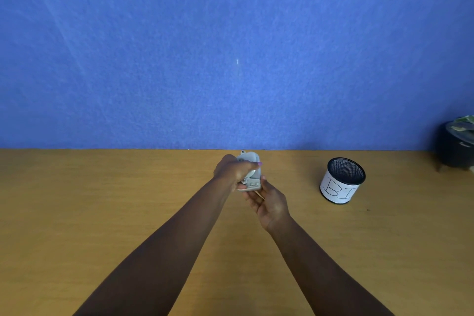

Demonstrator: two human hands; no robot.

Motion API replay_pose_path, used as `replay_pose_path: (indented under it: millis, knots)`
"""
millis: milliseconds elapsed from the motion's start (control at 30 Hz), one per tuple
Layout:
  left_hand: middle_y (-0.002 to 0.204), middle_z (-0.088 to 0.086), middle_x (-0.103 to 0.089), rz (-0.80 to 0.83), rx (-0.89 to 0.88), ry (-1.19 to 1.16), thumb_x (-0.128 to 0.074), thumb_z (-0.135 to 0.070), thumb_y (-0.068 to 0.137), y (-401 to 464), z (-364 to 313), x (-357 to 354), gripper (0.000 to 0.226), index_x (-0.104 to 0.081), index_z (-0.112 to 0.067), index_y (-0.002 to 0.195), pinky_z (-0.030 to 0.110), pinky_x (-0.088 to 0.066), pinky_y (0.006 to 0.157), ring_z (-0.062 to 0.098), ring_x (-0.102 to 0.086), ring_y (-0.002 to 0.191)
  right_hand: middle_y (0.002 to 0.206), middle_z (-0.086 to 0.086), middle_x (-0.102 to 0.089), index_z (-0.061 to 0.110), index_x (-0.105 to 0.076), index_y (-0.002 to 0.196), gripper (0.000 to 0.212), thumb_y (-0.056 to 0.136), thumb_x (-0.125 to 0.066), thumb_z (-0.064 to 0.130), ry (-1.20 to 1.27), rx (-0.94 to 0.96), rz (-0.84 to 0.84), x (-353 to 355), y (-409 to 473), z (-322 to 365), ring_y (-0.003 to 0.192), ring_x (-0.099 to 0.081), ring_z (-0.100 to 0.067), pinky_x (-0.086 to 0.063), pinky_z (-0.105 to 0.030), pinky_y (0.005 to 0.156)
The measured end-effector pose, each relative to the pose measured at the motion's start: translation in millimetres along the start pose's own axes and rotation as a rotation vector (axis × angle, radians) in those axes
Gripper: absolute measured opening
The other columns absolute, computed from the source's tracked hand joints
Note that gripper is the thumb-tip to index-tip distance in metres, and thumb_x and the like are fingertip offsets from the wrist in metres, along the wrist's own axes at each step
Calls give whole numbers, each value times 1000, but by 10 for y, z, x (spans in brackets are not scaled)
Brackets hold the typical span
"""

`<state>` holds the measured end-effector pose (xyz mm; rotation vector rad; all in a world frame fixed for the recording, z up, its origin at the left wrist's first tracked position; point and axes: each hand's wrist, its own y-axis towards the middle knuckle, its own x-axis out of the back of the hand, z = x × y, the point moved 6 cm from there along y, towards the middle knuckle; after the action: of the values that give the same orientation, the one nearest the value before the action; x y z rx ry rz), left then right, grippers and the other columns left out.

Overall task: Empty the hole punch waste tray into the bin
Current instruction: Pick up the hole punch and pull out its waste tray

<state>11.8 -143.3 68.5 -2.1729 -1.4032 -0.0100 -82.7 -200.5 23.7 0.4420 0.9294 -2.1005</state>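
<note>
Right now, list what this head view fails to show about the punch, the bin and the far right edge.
- Hole punch: its waste tray is hidden by the left hand and right hand gripping it.
- Bin: its contents are hidden behind the dark mesh wall, and its label curves away.
- Black pot: cut off by the right edge.

A white paper label (pixel 338 191) wraps a black mesh bin (pixel 343 180) on the worktop (pixel 102 200). Hand-drawn letters "BI" show; any further letters curve out of sight.
</note>
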Motion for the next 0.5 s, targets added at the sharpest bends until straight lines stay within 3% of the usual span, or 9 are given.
replay_pose_path:
  millis: [133, 300, 500]
  knots:
    - [95, 6, -64, 2, -1, 21, -78, -30, 71, -22, -24, -1, 43, -63, -5, 102, 33, -59, 69, 21, -66, 82, 87, -7, -68, 9, -65, 86, 22, 95, -49, 20, 2, -9, -32, 13, -30, 19, 75, -66, -17, -58, -21, 52]
    - [96, 6, -61, 15, 21, 8, -78, -30, 72, -45, -30, -7, 42, -61, -5, 100, 30, -57, 65, 21, -62, 77, 81, -7, -68, 8, -65, 84, 22, 95, -50, 18, -6, -11, -59, 40, -48, 27, 68, -65, -14, -59, -20, 54]
    - [97, 8, -61, 41, 4, -1, -75, -27, 76, -100, -68, -8, 37, -60, -4, 100, 25, -51, 49, 18, -61, 70, 79, -6, -69, 6, -67, 88, 17, 92, -55, 17, -71, -3, -131, 80, -59, 81, 59, -66, -12, -58, -19, 51]
